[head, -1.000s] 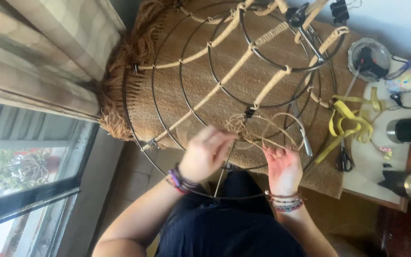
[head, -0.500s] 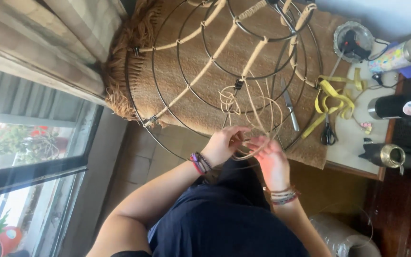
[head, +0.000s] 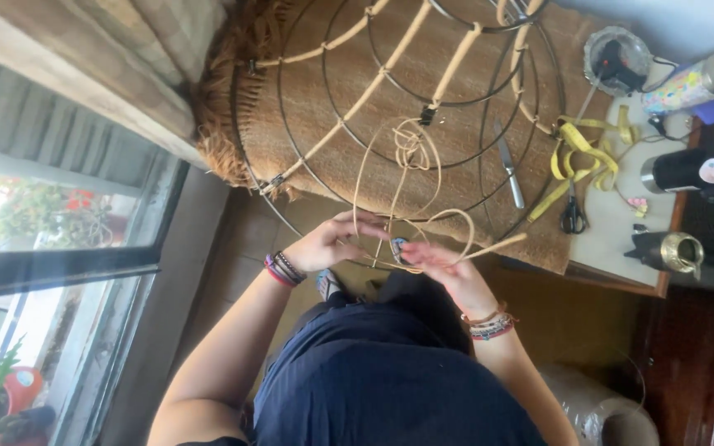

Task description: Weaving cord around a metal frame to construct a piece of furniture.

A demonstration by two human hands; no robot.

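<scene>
My left hand and right hand both pinch the long thin tan cane strand, down at the near rim of the big round black wire frame. The strand loops up and knots in the middle of the frame. I think it is light, bendy and springy, and could snap if folded hard, so I hold it close to the rim.

One head-worn view, steeply downward and close over the wire frame, picture turned sideways.
</scene>
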